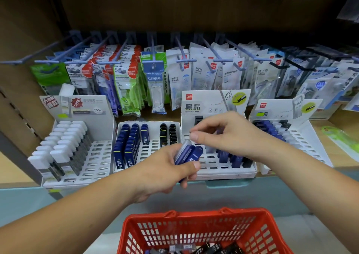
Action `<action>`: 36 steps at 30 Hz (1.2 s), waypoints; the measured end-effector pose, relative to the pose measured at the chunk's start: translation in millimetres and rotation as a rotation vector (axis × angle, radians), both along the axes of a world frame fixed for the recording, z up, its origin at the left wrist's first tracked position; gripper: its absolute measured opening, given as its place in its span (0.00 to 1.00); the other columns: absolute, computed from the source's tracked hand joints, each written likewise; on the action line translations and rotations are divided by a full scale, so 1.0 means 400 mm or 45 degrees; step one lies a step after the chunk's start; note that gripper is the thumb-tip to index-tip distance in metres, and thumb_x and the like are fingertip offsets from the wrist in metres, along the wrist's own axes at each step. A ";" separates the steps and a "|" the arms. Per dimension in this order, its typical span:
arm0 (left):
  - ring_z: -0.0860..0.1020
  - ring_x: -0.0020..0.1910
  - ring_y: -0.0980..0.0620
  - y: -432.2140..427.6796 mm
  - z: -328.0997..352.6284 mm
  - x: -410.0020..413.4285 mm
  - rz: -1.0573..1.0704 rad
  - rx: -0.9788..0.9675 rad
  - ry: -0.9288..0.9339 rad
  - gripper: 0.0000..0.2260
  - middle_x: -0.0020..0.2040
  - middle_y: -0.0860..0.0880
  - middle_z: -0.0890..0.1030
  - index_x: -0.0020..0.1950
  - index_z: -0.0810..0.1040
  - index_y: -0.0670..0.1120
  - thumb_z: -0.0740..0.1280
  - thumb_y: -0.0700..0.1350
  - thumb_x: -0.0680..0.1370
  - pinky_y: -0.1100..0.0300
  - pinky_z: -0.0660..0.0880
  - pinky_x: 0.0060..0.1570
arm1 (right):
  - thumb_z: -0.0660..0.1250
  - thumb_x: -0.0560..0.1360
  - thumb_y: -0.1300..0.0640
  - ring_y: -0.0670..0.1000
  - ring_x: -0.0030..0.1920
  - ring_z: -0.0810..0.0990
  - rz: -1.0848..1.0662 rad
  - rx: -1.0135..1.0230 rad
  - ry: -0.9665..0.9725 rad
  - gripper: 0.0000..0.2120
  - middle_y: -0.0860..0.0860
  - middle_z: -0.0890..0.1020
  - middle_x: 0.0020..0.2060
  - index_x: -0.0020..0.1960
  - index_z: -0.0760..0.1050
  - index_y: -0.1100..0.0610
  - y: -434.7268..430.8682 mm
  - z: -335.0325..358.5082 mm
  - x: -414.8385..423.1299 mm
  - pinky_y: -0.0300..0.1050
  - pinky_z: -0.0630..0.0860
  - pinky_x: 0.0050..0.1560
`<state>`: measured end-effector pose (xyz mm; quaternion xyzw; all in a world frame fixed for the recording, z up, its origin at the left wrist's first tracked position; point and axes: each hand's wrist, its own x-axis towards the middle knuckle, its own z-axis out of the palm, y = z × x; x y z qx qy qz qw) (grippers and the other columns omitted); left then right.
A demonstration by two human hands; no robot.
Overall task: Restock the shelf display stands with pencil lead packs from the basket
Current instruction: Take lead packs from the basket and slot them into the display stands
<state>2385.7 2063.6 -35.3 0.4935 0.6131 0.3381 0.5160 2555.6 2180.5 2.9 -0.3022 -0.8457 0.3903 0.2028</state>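
At the centre of the frame the left hand is closed around a small fanned bunch of blue pencil lead packs, held just under the right hand, whose thumb and forefinger are pinched together above the bunch; whether they hold a pack I cannot tell. Both hover over the white display stand right of centre, probably so packs can go one by one into its slots. More packs lie in the red basket at the bottom edge.
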 end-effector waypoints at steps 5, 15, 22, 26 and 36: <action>0.75 0.37 0.51 -0.008 0.010 -0.002 -0.064 0.048 -0.017 0.04 0.42 0.48 0.82 0.55 0.77 0.49 0.69 0.46 0.82 0.61 0.63 0.29 | 0.77 0.74 0.63 0.46 0.40 0.83 0.071 -0.195 0.115 0.05 0.53 0.87 0.40 0.49 0.85 0.57 -0.035 -0.007 -0.019 0.36 0.78 0.41; 0.72 0.34 0.53 -0.014 -0.018 -0.035 -0.173 -0.151 0.072 0.04 0.39 0.50 0.77 0.53 0.75 0.49 0.69 0.47 0.83 0.62 0.64 0.28 | 0.66 0.80 0.69 0.56 0.36 0.83 -0.226 -0.500 0.406 0.02 0.57 0.83 0.35 0.49 0.74 0.65 0.001 -0.010 0.005 0.50 0.80 0.34; 0.63 0.24 0.54 -0.043 -0.011 -0.050 0.122 -0.131 0.134 0.13 0.28 0.52 0.68 0.44 0.73 0.47 0.77 0.46 0.76 0.62 0.61 0.25 | 0.70 0.80 0.63 0.57 0.31 0.81 -0.403 -0.379 0.481 0.03 0.55 0.82 0.31 0.50 0.77 0.63 -0.002 -0.008 0.000 0.48 0.78 0.30; 0.60 0.25 0.53 -0.058 0.006 -0.054 0.278 -0.022 -0.037 0.09 0.28 0.51 0.70 0.48 0.80 0.46 0.76 0.50 0.77 0.61 0.58 0.26 | 0.72 0.78 0.64 0.58 0.32 0.82 -0.332 -0.438 0.463 0.04 0.58 0.83 0.34 0.51 0.79 0.64 -0.020 0.004 -0.005 0.49 0.80 0.32; 0.65 0.28 0.52 -0.050 0.016 -0.008 0.189 -0.003 -0.154 0.05 0.34 0.47 0.73 0.50 0.80 0.48 0.72 0.48 0.80 0.61 0.62 0.27 | 0.75 0.73 0.66 0.55 0.34 0.85 -0.292 -0.420 0.414 0.06 0.59 0.86 0.35 0.49 0.81 0.63 -0.009 0.041 0.034 0.45 0.83 0.34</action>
